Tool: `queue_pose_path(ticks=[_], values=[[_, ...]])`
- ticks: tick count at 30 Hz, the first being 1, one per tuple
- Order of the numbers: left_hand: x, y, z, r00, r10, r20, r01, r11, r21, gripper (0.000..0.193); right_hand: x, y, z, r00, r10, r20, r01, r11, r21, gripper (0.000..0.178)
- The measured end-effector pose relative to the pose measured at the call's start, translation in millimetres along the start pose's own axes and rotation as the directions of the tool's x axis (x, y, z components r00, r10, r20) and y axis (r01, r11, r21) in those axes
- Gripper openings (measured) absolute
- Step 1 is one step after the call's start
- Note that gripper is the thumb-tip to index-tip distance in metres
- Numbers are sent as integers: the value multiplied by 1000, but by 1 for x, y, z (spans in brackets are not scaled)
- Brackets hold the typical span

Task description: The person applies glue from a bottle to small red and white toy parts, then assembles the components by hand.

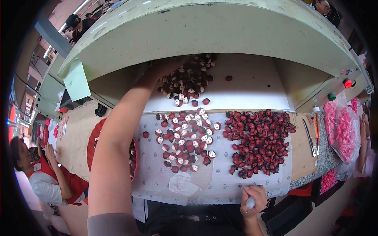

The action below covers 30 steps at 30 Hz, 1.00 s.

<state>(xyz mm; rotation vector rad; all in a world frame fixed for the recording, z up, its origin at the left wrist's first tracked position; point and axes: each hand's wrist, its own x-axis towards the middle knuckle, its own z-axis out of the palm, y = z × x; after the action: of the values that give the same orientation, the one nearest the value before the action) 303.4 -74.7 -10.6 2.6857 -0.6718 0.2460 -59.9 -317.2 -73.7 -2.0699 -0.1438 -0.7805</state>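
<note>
My left hand (176, 65) reaches far into the shaded opening of the pale green cabinet, at the back of a pile of small red-and-white doll-like heads (182, 84). Shadow hides its fingers. My right hand (254, 200) is closed around a small whitish bottle-like thing (251, 202) near the front edge of the table. In front of the opening, more loose heads (189, 135) with white faces lie on printed paper (220, 173). Right of them is a heap of dark red cupped pieces (260, 141), just beyond my right hand.
The green cabinet (204, 29) overhangs the work surface. A crumpled white tissue (183, 183) lies near the front. Tweezers (308, 135) and an orange-handled tool (316, 131) rest at right, beside a bag of pink pieces (341, 131). A red container (96, 137) stands under my left forearm. A person (47, 171) works at left.
</note>
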Motion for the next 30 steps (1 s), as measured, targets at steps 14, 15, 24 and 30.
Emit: queue_pose_path(ticks=[14,15,24,30], values=[[-35,6,-4,998,-13,61,-2,969,247,54,1,2,4,998,-35,-49,32,998,-60,17],[-25,9,5,998,-30,61,21,988,152,54,1,2,4,998,-43,-47,40,997,-59,17],[20,74,76,981,94,-168,-91,996,23,61,2,-1,5,999,-4,-46,0,996,-88,15],[51,40,49,965,227,-132,-245,960,-139,35,2,0,6,999,8,-47,-11,998,-67,15]])
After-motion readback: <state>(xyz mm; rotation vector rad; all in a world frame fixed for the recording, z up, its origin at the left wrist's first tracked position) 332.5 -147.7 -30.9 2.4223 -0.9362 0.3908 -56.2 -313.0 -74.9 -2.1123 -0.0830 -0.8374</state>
